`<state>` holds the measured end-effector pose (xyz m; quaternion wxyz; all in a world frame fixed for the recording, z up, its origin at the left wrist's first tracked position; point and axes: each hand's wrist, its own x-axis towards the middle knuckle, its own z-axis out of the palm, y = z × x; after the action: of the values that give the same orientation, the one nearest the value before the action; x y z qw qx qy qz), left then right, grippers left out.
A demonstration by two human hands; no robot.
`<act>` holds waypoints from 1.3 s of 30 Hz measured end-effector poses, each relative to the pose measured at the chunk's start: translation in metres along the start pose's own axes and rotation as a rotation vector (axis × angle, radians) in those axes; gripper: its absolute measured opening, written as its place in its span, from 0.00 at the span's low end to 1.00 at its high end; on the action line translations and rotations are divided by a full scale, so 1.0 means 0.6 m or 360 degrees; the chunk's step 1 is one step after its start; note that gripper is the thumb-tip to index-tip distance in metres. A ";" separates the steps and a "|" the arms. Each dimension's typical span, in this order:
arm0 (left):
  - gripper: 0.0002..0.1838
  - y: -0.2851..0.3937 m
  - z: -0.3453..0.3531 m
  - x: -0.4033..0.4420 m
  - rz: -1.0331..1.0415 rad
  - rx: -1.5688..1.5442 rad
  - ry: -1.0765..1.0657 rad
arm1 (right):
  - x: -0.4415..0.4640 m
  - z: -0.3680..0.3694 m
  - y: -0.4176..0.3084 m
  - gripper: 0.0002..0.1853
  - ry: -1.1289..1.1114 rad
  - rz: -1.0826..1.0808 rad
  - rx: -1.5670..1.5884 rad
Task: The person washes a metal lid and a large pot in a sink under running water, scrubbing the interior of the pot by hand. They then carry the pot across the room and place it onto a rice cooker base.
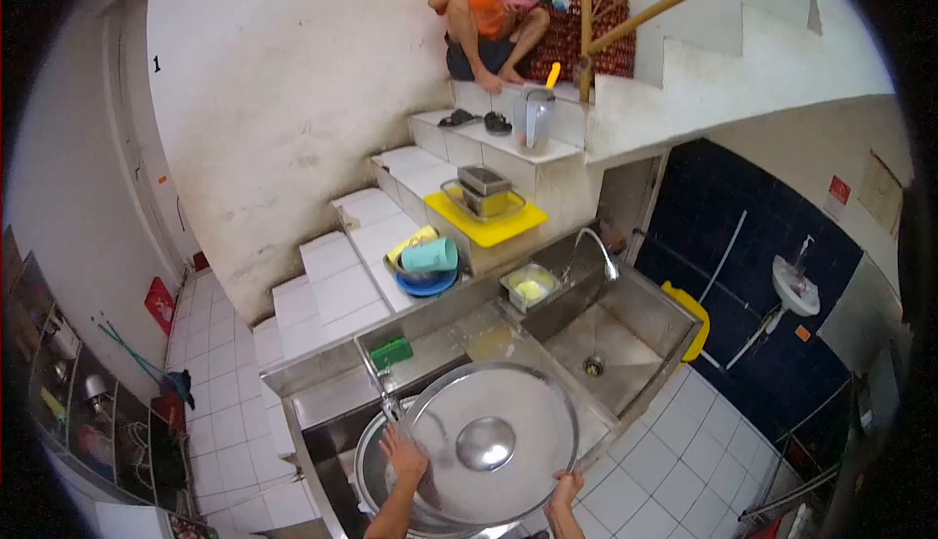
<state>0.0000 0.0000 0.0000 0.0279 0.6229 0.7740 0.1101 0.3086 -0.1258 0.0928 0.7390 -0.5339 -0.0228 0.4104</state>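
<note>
A large round metal lid (528,412), pale across its face with a shiny disc (486,443) at its middle, rests over the left sink basin. My right hand (567,489) is closed around its lower right rim. On the left, my left hand (404,458) has its fingers spread, close to the lid's left edge; whether the palm presses on it I cannot tell. Just above those fingers is a tap (391,408). Another metal rim (363,461) shows under the lid, and the rest of that vessel is hidden.
The right basin (625,358) has a curved faucet (611,263). A small metal tray (531,288) and a green sponge (391,353) lie on the sink. Bowls (427,280), a yellow board (486,218) and a jug (533,119) stand on the steps. Higher up sits a person (486,16) beside stacked egg trays (614,26).
</note>
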 end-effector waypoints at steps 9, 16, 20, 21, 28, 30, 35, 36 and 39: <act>0.24 -0.012 -0.068 0.049 0.0784 -0.0522 -0.0174 | 0.091 -0.045 0.184 0.08 0.0158 0.0480 -0.0449; 0.24 0.071 -0.068 0.054 0.0921 -0.0800 -0.0274 | 0.040 -0.033 0.171 0.14 -0.0185 0.0900 -0.0290; 0.23 0.054 -0.073 0.015 0.1390 -0.0803 -0.0200 | 0.017 -0.019 0.078 0.12 -0.0186 0.0739 -0.0309; 0.23 0.028 -0.112 0.004 0.1307 -0.0836 -0.0299 | 0.003 -0.016 0.047 0.14 -0.0320 0.0799 -0.0435; 0.23 0.070 -0.127 0.045 0.0707 -0.0740 0.0027 | 0.005 -0.011 0.082 0.16 -0.0416 0.0855 -0.0233; 0.24 0.121 -0.107 0.049 0.0843 -0.0700 -0.0015 | 0.010 -0.004 0.087 0.16 -0.0466 0.0962 -0.0296; 0.26 0.149 -0.137 0.016 0.1403 -0.0541 -0.0284 | 0.009 0.001 0.060 0.17 -0.0484 0.0935 -0.0252; 0.26 0.134 -0.140 0.019 0.1448 -0.0530 -0.0334 | -0.011 0.013 0.035 0.18 -0.0471 0.0942 -0.0224; 0.25 0.078 -0.114 0.078 0.1086 -0.0412 -0.0005 | -0.022 -0.002 0.023 0.19 -0.0367 0.0888 -0.0285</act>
<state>0.0219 0.0452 0.0804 0.0694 0.8368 0.5012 0.2091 0.2925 -0.1336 0.0864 0.5404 -0.5325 0.0048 0.6514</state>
